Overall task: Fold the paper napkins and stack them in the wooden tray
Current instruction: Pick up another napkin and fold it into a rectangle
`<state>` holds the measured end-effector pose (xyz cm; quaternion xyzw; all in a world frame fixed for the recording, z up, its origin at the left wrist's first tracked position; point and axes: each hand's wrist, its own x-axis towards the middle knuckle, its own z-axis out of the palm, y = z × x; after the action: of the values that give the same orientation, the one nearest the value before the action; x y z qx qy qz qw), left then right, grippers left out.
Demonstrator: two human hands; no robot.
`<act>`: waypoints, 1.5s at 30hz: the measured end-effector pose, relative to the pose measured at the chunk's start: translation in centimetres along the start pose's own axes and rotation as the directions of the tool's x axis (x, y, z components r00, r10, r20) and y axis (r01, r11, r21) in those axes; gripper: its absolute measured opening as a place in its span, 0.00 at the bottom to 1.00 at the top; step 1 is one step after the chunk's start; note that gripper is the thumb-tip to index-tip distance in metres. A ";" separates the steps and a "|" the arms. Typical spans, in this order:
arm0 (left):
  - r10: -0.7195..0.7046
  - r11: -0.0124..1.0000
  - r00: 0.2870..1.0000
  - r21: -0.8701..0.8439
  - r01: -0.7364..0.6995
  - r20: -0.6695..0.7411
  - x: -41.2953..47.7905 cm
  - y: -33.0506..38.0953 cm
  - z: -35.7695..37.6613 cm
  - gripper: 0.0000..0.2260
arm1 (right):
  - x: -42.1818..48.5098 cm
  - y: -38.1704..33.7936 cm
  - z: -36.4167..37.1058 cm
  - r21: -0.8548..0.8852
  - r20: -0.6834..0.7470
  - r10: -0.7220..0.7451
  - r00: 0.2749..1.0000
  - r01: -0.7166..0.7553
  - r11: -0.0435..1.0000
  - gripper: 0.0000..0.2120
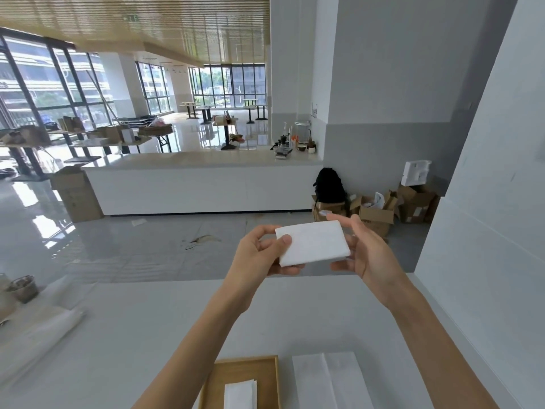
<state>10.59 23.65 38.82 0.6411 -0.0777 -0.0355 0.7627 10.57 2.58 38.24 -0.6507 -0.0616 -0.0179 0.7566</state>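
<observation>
Both hands, left hand (259,255) and right hand (368,255), pinch the folded napkin (312,242) by its ends; the wooden tray (267,379) lies below the grip, nearer the left.

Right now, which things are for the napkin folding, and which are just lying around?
For the job: folded napkin in both hands, wooden tray, napkin in tray, unfolded napkins.
Lying around: cup, cardboard boxes, black backpack.

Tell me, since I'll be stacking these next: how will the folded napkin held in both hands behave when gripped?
The folded napkin probably feels light: fingertips of the left hand and right hand alone carry it. It looks fairly firm, holding flat without sagging. Loose layers might splay if the grip slackens.
</observation>
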 end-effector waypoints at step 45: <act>0.031 0.911 0.998 -0.413 -0.002 0.063 -4.4 -0.1 -3.9 0.16 | -1.0 1.4 11.6 -0.363 0.112 -0.348 0.931 0.364 0.858 0.30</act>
<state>6.94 28.13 37.70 0.4632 -0.0998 -0.0667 0.8781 8.95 14.23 38.43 -0.7617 -0.1923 -0.1550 0.5990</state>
